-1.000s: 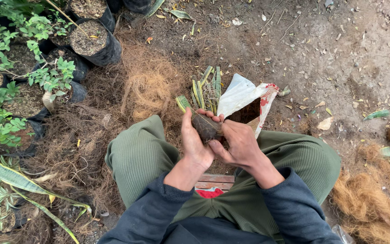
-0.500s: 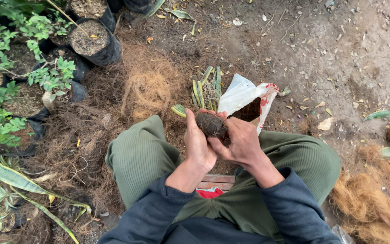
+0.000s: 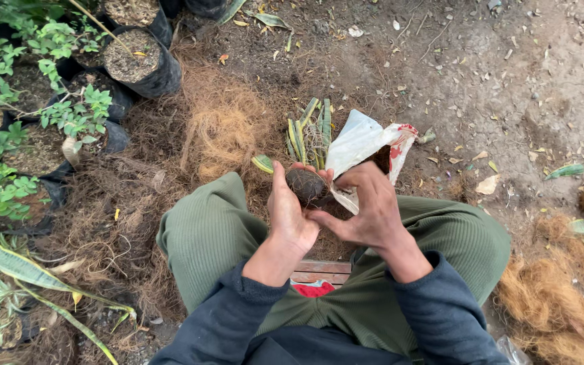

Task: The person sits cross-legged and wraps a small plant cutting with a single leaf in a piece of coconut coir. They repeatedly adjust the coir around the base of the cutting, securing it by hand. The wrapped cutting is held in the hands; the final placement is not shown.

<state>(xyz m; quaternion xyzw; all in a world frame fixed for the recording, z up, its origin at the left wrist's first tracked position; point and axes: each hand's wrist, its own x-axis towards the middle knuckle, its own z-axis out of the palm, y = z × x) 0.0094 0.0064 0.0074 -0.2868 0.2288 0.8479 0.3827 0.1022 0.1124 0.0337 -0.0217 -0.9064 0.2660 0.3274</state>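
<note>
A person sits low on a small wooden stool [image 3: 322, 272] over bare dirt ground [image 3: 508, 81], knees spread in green trousers, dark blue sleeves reaching forward. Both hands meet in front of the knees around a dark, round clump of soil and roots [image 3: 305, 185], which sits between the two palms, above the ground and just in front of the left knee. The left hand [image 3: 288, 215] cups the clump from its left side, fingers curled up and closed against it with the thumb along the near edge. The right hand [image 3: 368, 209] presses in from the right, its thumb reaching across under the clump and its fingers bent partly closed over the top and far side, so both hands have hold of the same clump. A striped green leaf tip [image 3: 263, 163] sticks out to the left just beside the left hand's fingertips. Just beyond the hands lies a white plastic bag [image 3: 356, 142] with red marking, its mouth open and dark soil showing inside, touching or nearly touching the right hand's fingers. Beside the bag, a bundle of green and yellow striped leaf cuttings [image 3: 309, 132] lies on the ground. A heap of brown coconut fibre [image 3: 224, 125] spreads to the left of the cuttings, and another heap [image 3: 555, 304] lies by the right knee. Black nursery pots [image 3: 144, 62] filled with soil and small green plants [image 3: 69, 111] stand along the left edge.
</note>
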